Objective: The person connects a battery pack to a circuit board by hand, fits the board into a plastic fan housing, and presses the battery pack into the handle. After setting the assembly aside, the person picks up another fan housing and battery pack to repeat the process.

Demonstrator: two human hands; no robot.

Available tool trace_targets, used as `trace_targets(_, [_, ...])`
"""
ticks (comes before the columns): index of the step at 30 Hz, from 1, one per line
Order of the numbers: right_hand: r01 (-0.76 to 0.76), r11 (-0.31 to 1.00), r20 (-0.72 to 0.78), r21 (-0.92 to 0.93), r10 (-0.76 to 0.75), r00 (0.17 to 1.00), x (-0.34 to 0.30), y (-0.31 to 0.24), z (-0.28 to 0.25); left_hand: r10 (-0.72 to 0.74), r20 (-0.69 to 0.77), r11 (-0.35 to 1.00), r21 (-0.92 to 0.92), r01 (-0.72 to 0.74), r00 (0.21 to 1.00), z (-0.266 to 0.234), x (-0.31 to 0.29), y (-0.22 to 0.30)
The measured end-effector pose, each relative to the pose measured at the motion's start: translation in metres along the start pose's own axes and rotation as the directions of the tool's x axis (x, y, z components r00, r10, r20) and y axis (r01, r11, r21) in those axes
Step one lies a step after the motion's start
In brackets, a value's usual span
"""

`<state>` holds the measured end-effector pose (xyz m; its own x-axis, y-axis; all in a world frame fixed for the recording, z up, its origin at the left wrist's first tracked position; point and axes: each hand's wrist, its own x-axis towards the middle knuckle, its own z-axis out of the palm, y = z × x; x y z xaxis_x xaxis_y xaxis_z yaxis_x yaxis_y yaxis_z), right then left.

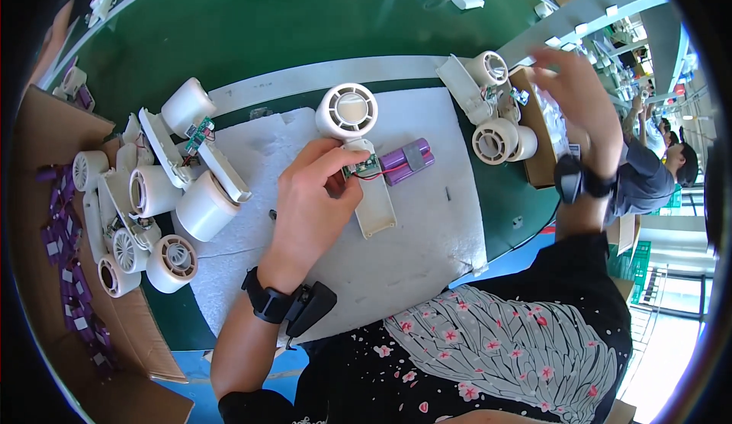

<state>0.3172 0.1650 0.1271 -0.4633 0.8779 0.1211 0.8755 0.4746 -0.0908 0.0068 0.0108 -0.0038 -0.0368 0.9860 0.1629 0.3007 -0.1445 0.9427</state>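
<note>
A white handheld fan [347, 111] lies on the white foam sheet [427, 248] in front of me, its round grille facing up and its handle open lengthwise. My left hand [314, 195] pinches the fan at the neck, thumb and fingertips over the small green circuit board [361, 167]. Red wires lead from the board to a purple battery pack [409, 162], which rests on the foam beside the handle. Raised at the right, my right hand [576, 92] hovers over a cardboard box [537, 123], its fingers apart and slightly blurred, with nothing visible in them.
Several opened white fans [206, 204] are piled at the left, by a large carton [57, 130] with purple battery packs [72, 279]. More fan parts [496, 140] lie right of the foam. Beyond a pale rail [290, 75] runs a green surface [305, 20]. Another person [648, 172] sits far right.
</note>
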Motion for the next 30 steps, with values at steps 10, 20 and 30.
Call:
trace_targets(10, [0.079,0.878,0.17,0.472,-0.179,0.969,0.271,0.134,0.122,0.02,-0.004,0.998,-0.062,-0.02,1.0,-0.002,-0.001,-0.005])
trace_targets(20, [-0.139,0.834,-0.119,-0.535,0.088,0.989,0.284,0.134,0.074,0.249,0.031,0.963,-0.112,-0.245,0.968,0.01,0.004,-0.007])
trace_targets(30, [0.104,0.696,0.121,0.711,-0.267,0.956,0.139,-0.194,-0.026,0.196,0.05,0.975,-0.114,-0.19,0.979,0.01,0.003,-0.006])
